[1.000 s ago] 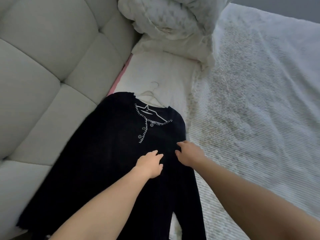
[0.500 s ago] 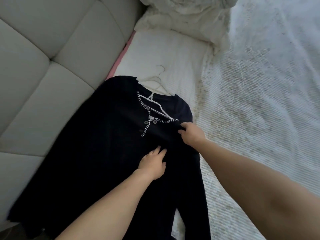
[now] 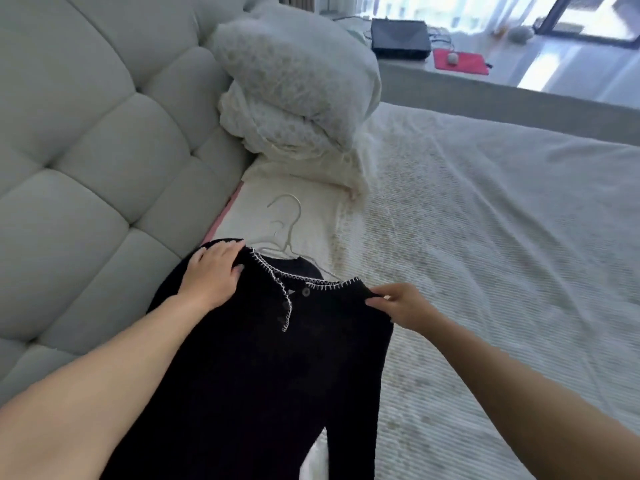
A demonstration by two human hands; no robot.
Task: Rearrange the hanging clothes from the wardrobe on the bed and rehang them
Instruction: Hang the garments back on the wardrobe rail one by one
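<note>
The bed [image 3: 485, 237] fills the frame from 12 to 5 o'clock, spread with a pale cover of fine ribbed weave, softly creased and mottled with faint tan flecks. At 9 to 11 o'clock rises the headboard [image 3: 86, 150], padded in smooth off-white panels, each a plump cushioned rectangle set off by deep seams. A thin pink strip [image 3: 221, 216] shows where it meets the mattress.

The black top [image 3: 259, 375] lies lengthwise from the centre down to 6 o'clock, on the bed beside the headboard. It is a matte, soft-looking knit, its rounded neckline and short front placket edged with white whip stitching, with small dark buttons down the placket.

At 12 o'clock two pillows [image 3: 294, 98] are piled, puffy and rumpled in a white, dimpled fabric, leaning against the headboard.

The left hand [image 3: 211, 275] lies on the top's left shoulder, fingers curved over the edge of the knit and holding it. The right hand [image 3: 398, 303] pinches the right shoulder edge between thumb and fingers, a tight grip on the cloth.

Just beyond the neckline, a thin white hanger [image 3: 287, 233] of slim curved wire rests on a plain white sheet, hook pointing to 12 o'clock, its lower part tucked under the collar.

Far off at 1 o'clock, a counter [image 3: 408, 67] carries a boxy black device [image 3: 400, 38] and a flat red mat [image 3: 462, 60].
</note>
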